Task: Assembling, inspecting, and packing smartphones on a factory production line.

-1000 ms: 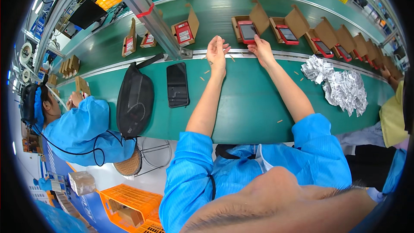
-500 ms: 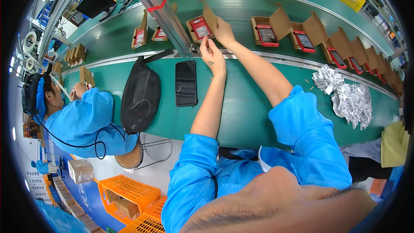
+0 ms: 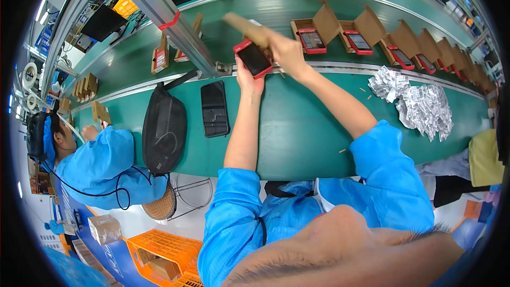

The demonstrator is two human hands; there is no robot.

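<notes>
My left hand (image 3: 247,79) holds a red handheld device (image 3: 254,59) from below, its dark screen facing up. Close beside it, my right hand (image 3: 288,56) grips a brown cardboard box (image 3: 245,28), which is tilted and smeared by motion. The fingers on the box are partly hidden. Both hands are over the near edge of the green conveyor belt (image 3: 234,4). To their right, an open box (image 3: 303,24) on the belt bears another red device (image 3: 312,41), screen up.
Several more open boxes with red devices (image 3: 358,42) line the belt rightward. A metal post (image 3: 159,16) stands left of my hands. On the table lie a black phone (image 3: 214,109), a black bag (image 3: 164,127) and crumpled paper slips (image 3: 423,109). A co-worker (image 3: 101,162) sits at left.
The red device has left its box and now lies screen up in my left hand. My right hand has lifted and tilted the box off the belt. The whole view has shifted slightly.
</notes>
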